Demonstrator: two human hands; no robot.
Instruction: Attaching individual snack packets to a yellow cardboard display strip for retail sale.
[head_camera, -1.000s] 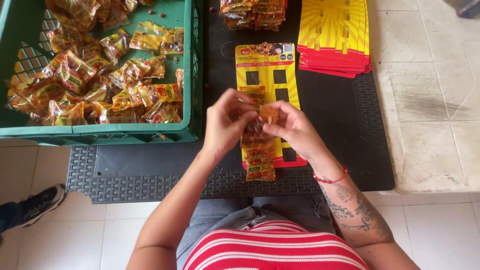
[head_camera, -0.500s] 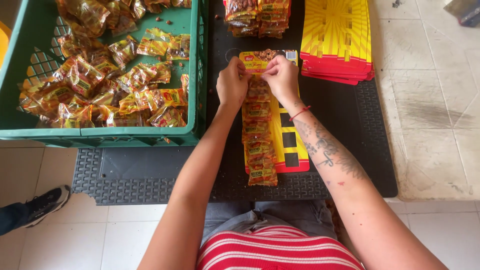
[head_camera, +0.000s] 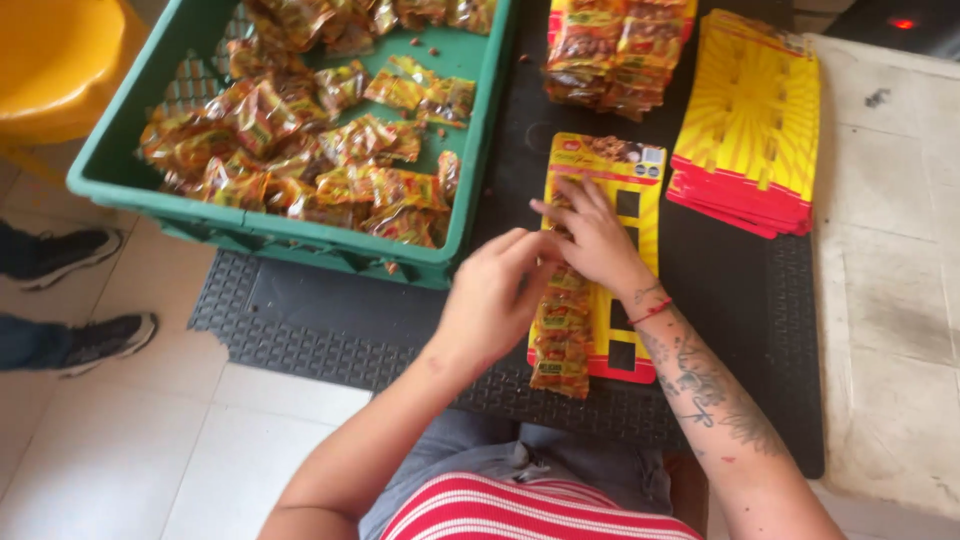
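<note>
A yellow and red display card (head_camera: 630, 190) lies on a black rubber mat (head_camera: 720, 290) in front of me. A column of small snack packets (head_camera: 562, 340) is fixed down the card's left side. My right hand (head_camera: 590, 235) rests flat on the card near its upper part, fingers spread over the packets. My left hand (head_camera: 495, 295) is just left of it, fingers curled and touching the packet column at the card's left edge. I cannot tell whether it grips a packet.
A green plastic crate (head_camera: 300, 235) of several loose snack packets stands at the left. A stack of blank yellow cards (head_camera: 750, 130) lies at the right, filled cards (head_camera: 615, 50) at the back. Another person's shoes (head_camera: 70, 255) are on the tiled floor at left.
Both hands went from the card's lower part up to its top, then came back to the middle. The view has tilted and shifted left.
</note>
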